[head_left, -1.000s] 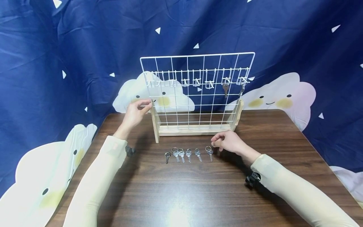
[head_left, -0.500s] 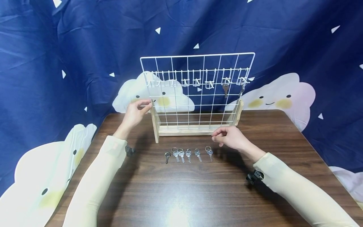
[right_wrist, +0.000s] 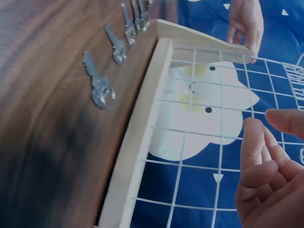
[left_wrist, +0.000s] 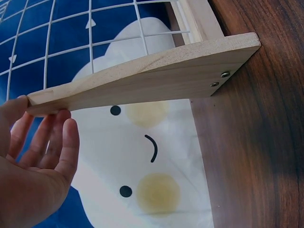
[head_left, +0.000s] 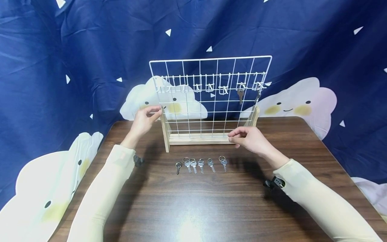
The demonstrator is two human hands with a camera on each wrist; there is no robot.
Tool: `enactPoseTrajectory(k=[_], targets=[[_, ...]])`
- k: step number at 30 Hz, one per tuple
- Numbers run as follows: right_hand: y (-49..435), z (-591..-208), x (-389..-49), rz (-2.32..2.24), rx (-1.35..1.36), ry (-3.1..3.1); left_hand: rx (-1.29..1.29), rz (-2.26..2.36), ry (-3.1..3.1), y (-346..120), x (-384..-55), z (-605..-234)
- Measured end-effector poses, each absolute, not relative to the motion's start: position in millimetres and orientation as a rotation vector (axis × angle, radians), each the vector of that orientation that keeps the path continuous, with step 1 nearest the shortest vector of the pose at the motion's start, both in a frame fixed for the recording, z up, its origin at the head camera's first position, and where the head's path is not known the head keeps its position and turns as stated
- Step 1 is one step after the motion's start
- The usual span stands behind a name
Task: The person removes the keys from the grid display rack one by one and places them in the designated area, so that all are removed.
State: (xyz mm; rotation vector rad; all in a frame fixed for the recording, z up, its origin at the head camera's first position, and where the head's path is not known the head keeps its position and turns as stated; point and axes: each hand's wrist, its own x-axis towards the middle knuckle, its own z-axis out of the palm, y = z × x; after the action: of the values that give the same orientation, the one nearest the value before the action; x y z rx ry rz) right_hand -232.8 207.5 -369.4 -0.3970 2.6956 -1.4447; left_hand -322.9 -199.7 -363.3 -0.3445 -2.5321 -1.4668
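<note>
A white wire grid rack (head_left: 213, 101) with wooden side supports stands on the table. My left hand (head_left: 142, 122) grips its left wooden support (left_wrist: 142, 78), thumb on the top edge and fingers underneath. In front of the rack's lower right part is my right hand (head_left: 251, 139), raised over the table. Its fingers are loosely bent; the right wrist view shows a gap between thumb (right_wrist: 287, 121) and index finger, with nothing seen there. Several keys with rings lie in a row before the rack, the rightmost key (head_left: 223, 162) nearest my right hand.
White hooks (head_left: 210, 88) line the grid's upper part. A brownish key (head_left: 241, 96) hangs near the right end, and a dark key (head_left: 258, 96) hangs on the last hook. Behind the brown table (head_left: 151, 201) is a blue curtain (head_left: 99, 50) with clouds.
My right hand has risen from beside the rightmost key, moving away from me and slightly right, to the rack's base. My left hand, the rack and the keys stay put.
</note>
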Motion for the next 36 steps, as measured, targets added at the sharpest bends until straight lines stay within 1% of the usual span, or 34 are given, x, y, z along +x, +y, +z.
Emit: enactPoseTrajectory(k=[18, 25, 36], targets=[[218.5, -340.3, -237.7, -1.535, -0.388, 2.776, -0.347, -1.48, -2.509, -199.4, -320.9, -363.7], [220.0, -332.1, -239.9, -1.562, -0.425, 2.787, -0.34, -1.466, -2.511, -199.3, -321.0, -363.8], [220.2, -318.8, -244.3, -1.648, -0.374, 2.917, -0.334, -1.463, -2.517, -199.1, -318.8, -362.4]])
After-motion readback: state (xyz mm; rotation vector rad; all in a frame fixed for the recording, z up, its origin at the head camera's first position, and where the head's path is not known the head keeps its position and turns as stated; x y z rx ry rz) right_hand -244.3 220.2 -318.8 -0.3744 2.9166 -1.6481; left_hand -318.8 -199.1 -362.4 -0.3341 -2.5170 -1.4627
